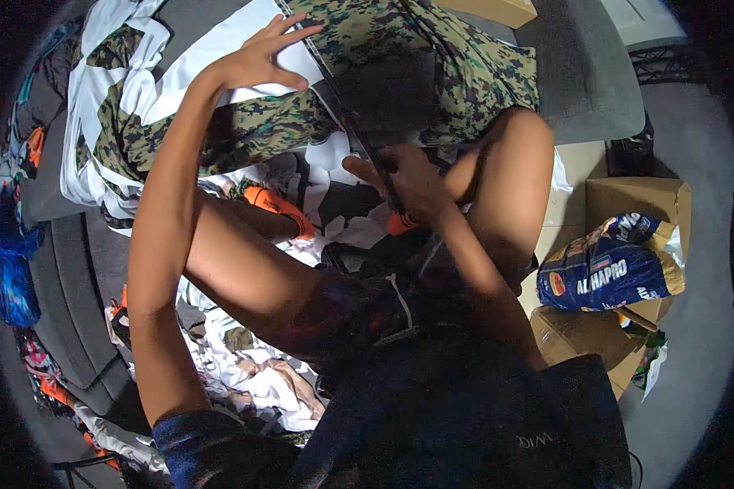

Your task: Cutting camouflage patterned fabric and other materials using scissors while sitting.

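Camouflage fabric (481, 81) with white panels (196, 61) lies across the grey upholstered seat ahead of me. A long, narrow dark strip (326, 81) with a pale edge runs diagonally from the top of it down between my knees. My left hand (261, 61) rests with fingers spread on a white panel, fingertips touching the strip near its upper part. My right hand (412, 183) is closed round the strip's lower part, between my thighs; its fingers are in shadow. A dark patch lies on the fabric right of the strip.
Fabric scraps (245, 367) cover the floor around my orange-socked feet (273, 208). At the right are cardboard boxes (636, 196) and a navy bag (599, 273). A cardboard piece (493, 12) sits at the top. Blue material (8, 269) and mixed cloths hang at the left.
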The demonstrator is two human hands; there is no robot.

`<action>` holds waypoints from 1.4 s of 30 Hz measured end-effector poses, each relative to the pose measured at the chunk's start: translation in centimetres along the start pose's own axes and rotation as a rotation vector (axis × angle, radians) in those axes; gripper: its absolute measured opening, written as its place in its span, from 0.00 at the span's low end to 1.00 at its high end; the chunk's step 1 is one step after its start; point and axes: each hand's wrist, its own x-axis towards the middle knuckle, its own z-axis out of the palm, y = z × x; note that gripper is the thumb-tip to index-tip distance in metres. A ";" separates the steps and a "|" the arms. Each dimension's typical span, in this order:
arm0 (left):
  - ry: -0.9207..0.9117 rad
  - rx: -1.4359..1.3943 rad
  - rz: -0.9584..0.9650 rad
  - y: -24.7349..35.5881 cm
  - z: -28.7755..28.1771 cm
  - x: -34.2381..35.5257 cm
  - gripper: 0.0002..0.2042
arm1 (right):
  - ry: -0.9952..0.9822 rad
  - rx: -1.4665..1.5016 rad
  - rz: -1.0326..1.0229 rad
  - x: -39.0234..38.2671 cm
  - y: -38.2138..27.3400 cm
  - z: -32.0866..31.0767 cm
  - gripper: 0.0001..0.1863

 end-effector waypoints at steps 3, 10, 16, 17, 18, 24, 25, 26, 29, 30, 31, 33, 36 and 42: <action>0.013 0.040 0.003 0.2 -0.1 -0.1 0.39 | -0.008 -0.048 -0.039 0.0 -0.1 -0.2 0.27; 0.037 -0.103 -0.040 0.2 -0.3 -0.1 0.41 | -0.126 0.002 0.081 -0.8 0.3 -0.7 0.27; 0.089 -0.032 -0.120 -1.3 0.1 -0.4 0.47 | -0.161 0.143 0.156 1.7 -0.1 -0.5 0.28; 0.051 0.036 -0.190 -1.6 0.2 -0.4 0.47 | -0.161 0.199 0.158 2.1 -0.2 -0.3 0.28; 0.091 0.026 -0.144 -1.8 0.4 -0.5 0.47 | -0.161 0.198 0.157 2.4 -0.4 -0.1 0.28; 0.031 0.094 -0.190 -2.2 0.5 -0.4 0.48 | -0.072 0.124 0.057 2.7 -1.6 0.0 0.29; 0.023 0.100 -0.194 -2.1 0.5 -0.5 0.48 | -0.070 0.142 0.068 2.6 -1.8 0.0 0.29; 0.016 0.105 -0.196 -2.1 0.4 -0.4 0.48 | -0.068 0.159 0.079 2.5 -2.0 -0.1 0.30; 0.009 0.105 -0.202 -1.9 0.4 -0.5 0.48 | -0.076 0.142 0.116 2.5 -2.1 0.0 0.30; 0.009 0.103 -0.203 -1.9 0.3 -0.5 0.47 | -0.084 0.108 0.140 2.6 -2.0 0.0 0.30; 0.010 0.101 -0.203 -1.9 0.2 -0.4 0.47 | -0.091 0.074 0.164 2.7 -1.9 0.0 0.30; 0.010 0.096 -0.201 -1.8 0.2 -0.3 0.47 | -0.097 0.040 0.191 2.9 -1.6 0.1 0.30; -0.001 0.092 -0.207 -1.5 0.1 -0.4 0.47 | -0.081 0.023 0.140 3.0 -0.9 0.2 0.30; 0.002 0.134 -0.200 -0.9 -0.2 -0.5 0.43 | -0.065 0.079 -0.004 0.4 0.6 -0.1 0.29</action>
